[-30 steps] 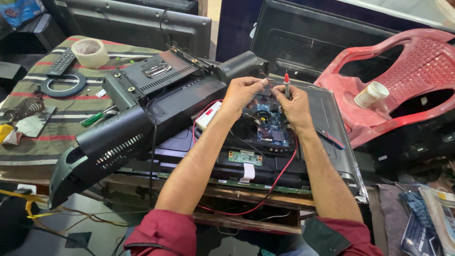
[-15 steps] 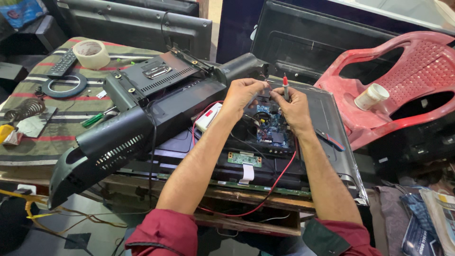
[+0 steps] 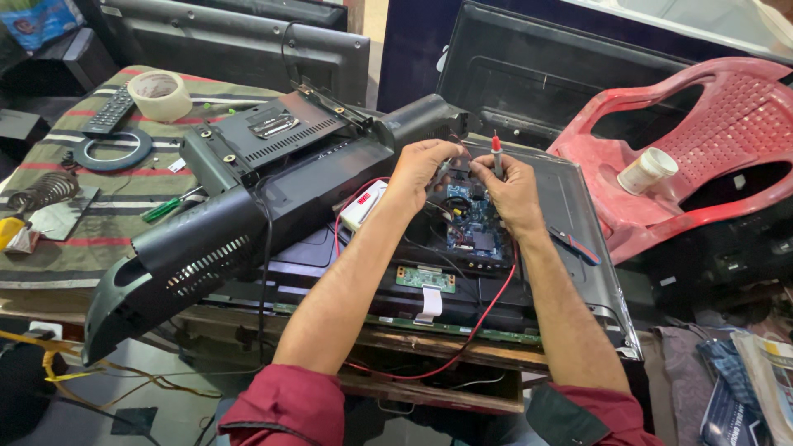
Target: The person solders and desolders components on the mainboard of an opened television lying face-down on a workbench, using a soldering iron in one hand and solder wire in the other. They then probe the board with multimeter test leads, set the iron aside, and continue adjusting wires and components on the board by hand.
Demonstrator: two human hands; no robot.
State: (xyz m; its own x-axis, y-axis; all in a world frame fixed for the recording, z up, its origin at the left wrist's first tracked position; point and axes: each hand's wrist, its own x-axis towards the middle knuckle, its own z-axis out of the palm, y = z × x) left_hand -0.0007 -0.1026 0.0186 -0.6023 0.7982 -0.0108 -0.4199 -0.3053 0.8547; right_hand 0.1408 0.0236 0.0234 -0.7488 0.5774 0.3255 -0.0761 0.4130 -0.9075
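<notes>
The right hand [image 3: 514, 192] pinches a red-tipped test probe [image 3: 496, 154] between thumb and fingers, its long axis close to upright, the red end pointing up and the working tip down toward the blue circuit board [image 3: 471, 227] that lies just below and slightly toward the person. The left hand [image 3: 420, 168] is closed around something dark and slim right beside the probe; whether that is a second probe cannot be told, since the fingers hide it. Both hands hover almost touching each other over the far edge of the board, and the right one is the nearer to its middle. A red lead [image 3: 475, 326] runs from under the right wrist down across the open back of the flat television [image 3: 578, 248] and loops near its front edge. A small green board [image 3: 425, 279] with a white ribbon sits nearer the person, and a white meter-like box [image 3: 363, 206] lies just left of the left forearm. A black plastic back cover [image 3: 223, 223] leans across the left side of the set. The bench [image 3: 74, 256] wears a striped cloth carrying a roll of tape [image 3: 161, 95], a remote control [image 3: 110, 110], a green-handled screwdriver [image 3: 169, 208] and a coiled soldering stand [image 3: 41, 190]. To the right a red plastic chair [image 3: 710, 157] holds a white roll [image 3: 647, 171], and more dark television shells stand behind.
</notes>
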